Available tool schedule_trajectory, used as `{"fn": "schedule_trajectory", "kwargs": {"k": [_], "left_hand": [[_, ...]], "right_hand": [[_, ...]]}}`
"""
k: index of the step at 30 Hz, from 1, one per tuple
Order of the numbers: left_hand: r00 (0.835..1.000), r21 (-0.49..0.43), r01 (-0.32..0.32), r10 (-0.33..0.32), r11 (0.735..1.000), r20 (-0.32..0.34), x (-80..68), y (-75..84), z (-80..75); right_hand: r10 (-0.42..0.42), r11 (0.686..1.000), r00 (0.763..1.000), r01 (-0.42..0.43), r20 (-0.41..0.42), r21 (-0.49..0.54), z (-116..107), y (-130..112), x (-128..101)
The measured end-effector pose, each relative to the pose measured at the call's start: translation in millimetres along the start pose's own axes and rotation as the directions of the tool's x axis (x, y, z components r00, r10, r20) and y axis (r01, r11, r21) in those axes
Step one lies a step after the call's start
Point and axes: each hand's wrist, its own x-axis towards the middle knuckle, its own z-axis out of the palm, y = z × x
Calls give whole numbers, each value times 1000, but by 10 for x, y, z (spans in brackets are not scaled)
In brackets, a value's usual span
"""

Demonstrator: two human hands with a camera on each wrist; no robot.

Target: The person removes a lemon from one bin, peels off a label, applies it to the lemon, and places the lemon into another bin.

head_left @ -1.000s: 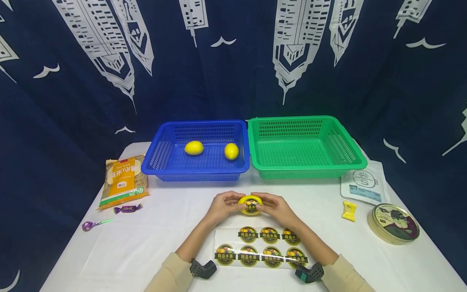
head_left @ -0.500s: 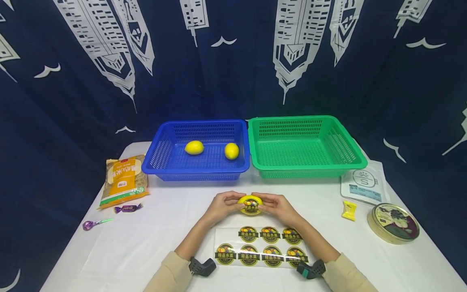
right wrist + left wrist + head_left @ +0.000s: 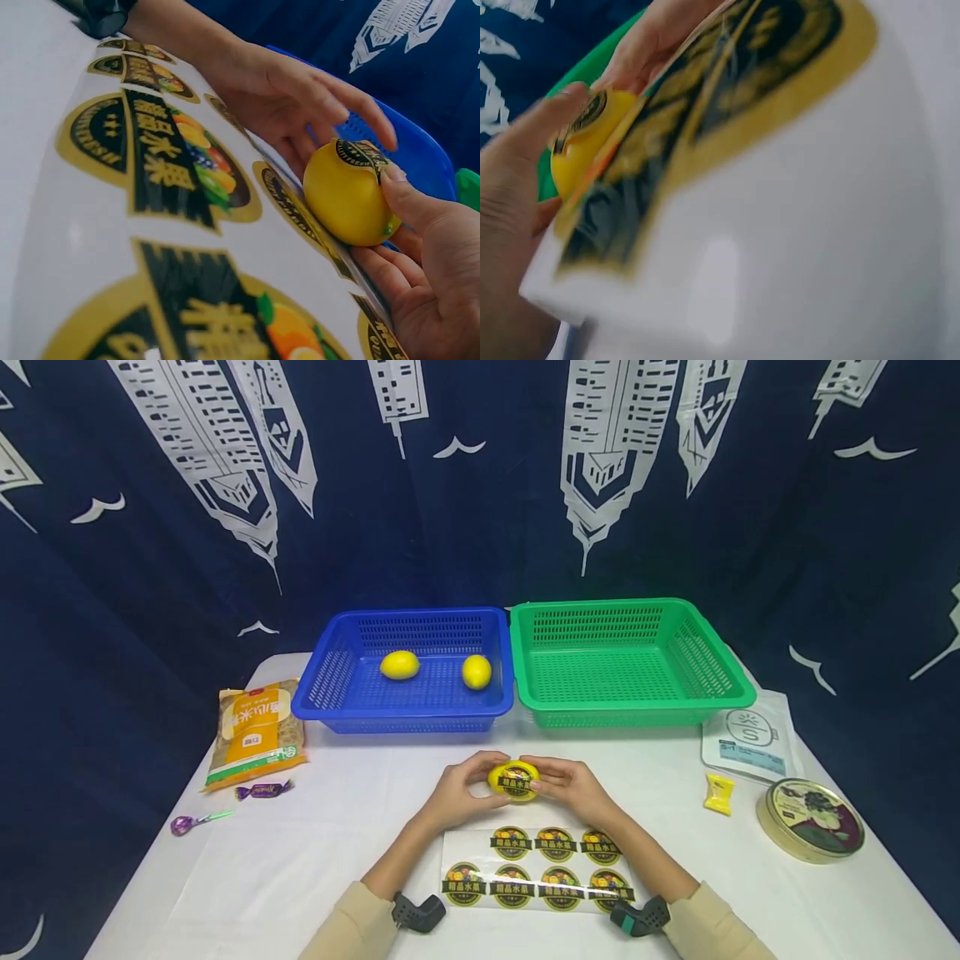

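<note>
A white table (image 3: 247, 877) is backed by a dark blue curtain (image 3: 487, 527). At its far side a green basket (image 3: 637, 704) is placed on the right and a blue basket (image 3: 401, 719) on the left, set side by side; two lemons (image 3: 400, 665) are contained in the blue one. At the near side a sheet (image 3: 465, 847) of stickers is laid crosswise, its right part overlapped by the right forearm (image 3: 647, 852). The left hand (image 3: 456, 789) is loosely parted about the left end of a third lemon (image 3: 345, 195); whether it is touched there cannot be told. By the right hand (image 3: 576, 787) this lemon is grasped between thumb and fingers at its right end. It is located centrally, just beyond the sheet's far edge; its long axis is directed left to right, and a greenish tip is turned toward the right palm. Between it and the baskets' near rims, open table is exposed; wider room is seen to left and right. Its near face is partly covered by one round label (image 3: 516, 782).
</note>
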Motion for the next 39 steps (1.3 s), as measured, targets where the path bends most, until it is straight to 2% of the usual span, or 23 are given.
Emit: {"fn": "schedule_trajectory", "kwargs": {"k": [2,4,7,12,18,26,28,30,33,34,35,36,37,39], "left_hand": [[998,138,-64,66,988,-10,14,19,24],[995,224,-94,100,970,-16,24,29,38],[993,298,-105,116,949,-21,33,31,46],[989,364,-136,149,921,-8,50,44,52],[983,353,-171,183,920,-2,75,-12,47],[986,317,-156,167,936,-10,63,-22,62],[987,311,-152,163,938,-11,54,-12,71],[987,305,-152,162,940,-10,43,-6,75],[987,301,-151,162,942,-10,24,11,63],[987,298,-149,159,943,-12,22,21,50],[988,292,-145,156,945,-14,24,34,31],[988,290,-142,153,946,-16,29,49,7],[989,287,-135,146,948,-19,38,76,-22],[991,276,-121,133,954,-26,73,149,-87]], "right_hand": [[-5,1000,1000,5,-15,-27,3,-9,0],[-7,999,1000,6,-21,-34,8,-15,4],[-15,1000,1000,14,-15,-20,-8,97,33],[-23,1000,1000,23,-13,-17,-47,246,57],[-45,999,999,45,-6,-4,-63,251,52],[-39,999,998,38,49,15,-95,267,45],[-42,999,998,43,54,-16,-94,235,25],[-61,994,998,64,34,-93,-81,163,-17],[-116,973,989,95,-92,-212,-57,-14,-112],[-150,964,975,107,-166,-244,-62,-74,-146],[-190,955,948,119,-255,-272,-81,-128,-177],[-226,950,907,125,-356,-285,-113,-173,-204],[-254,949,852,128,-458,-288,-163,-204,-228],[-305,943,714,136,-630,-303,-310,-199,-263]]}}
